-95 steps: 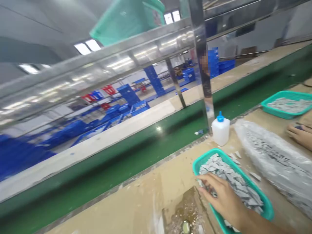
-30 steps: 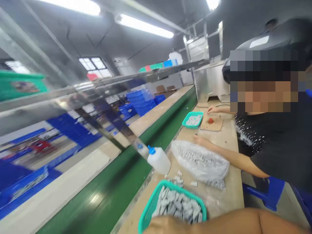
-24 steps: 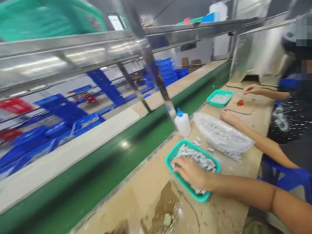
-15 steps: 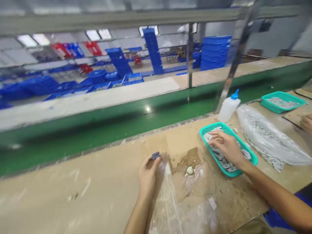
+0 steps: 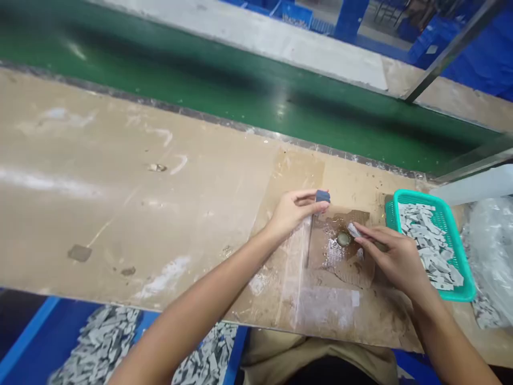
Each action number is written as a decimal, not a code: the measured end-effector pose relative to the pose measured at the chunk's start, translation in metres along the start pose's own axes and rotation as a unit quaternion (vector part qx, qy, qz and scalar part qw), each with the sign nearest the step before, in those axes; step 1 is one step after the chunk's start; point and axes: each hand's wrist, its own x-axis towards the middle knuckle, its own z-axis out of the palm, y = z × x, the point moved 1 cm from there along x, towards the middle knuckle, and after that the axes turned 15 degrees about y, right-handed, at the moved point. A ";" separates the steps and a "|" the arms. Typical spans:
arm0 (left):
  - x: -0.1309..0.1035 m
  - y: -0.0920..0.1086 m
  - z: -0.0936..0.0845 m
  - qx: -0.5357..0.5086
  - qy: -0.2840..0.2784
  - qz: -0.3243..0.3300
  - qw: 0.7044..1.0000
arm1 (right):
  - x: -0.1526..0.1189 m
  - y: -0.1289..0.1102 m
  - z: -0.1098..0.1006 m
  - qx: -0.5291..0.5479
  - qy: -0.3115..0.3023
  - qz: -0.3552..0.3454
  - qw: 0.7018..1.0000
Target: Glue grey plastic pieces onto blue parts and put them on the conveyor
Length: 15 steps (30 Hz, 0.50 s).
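Note:
My left hand pinches a small dark blue-grey block between thumb and fingers, just above the worktable. Between the thumb and fingertips of my right hand is a small light-grey flat piece. That piece is close to a little round cap-like dish, which rests on a stained scrap of cardboard; whether they touch I cannot tell. Right of my right hand stands a turquoise plastic basket full of similar light-grey pieces.
A clear plastic bag and a white bottle lie at the right edge. Behind the worktable runs a green belt. Below its front edge, a blue bin holds many grey pieces. A metal post rises at upper right.
The view has tilted down and swung. My right hand has left the basket with a light-grey piece and come to the round dish. My left hand still holds the blue-grey block.

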 end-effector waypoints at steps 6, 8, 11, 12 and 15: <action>0.002 0.003 -0.001 -0.012 0.008 0.027 1.000 | -0.004 -0.006 -0.004 -0.028 0.015 -0.049 0.998; 0.002 0.004 0.000 -0.008 0.019 0.033 0.999 | -0.004 -0.008 -0.003 -0.011 0.021 -0.075 0.997; 0.003 0.003 0.000 0.009 0.036 0.039 0.999 | -0.004 -0.009 -0.002 0.014 0.025 -0.103 0.994; 0.003 0.003 0.000 0.017 0.039 0.040 0.998 | -0.004 -0.009 -0.001 0.017 0.021 -0.103 0.994; 0.004 0.002 0.000 0.032 0.043 0.052 0.997 | -0.005 -0.009 0.000 0.017 0.005 -0.094 0.995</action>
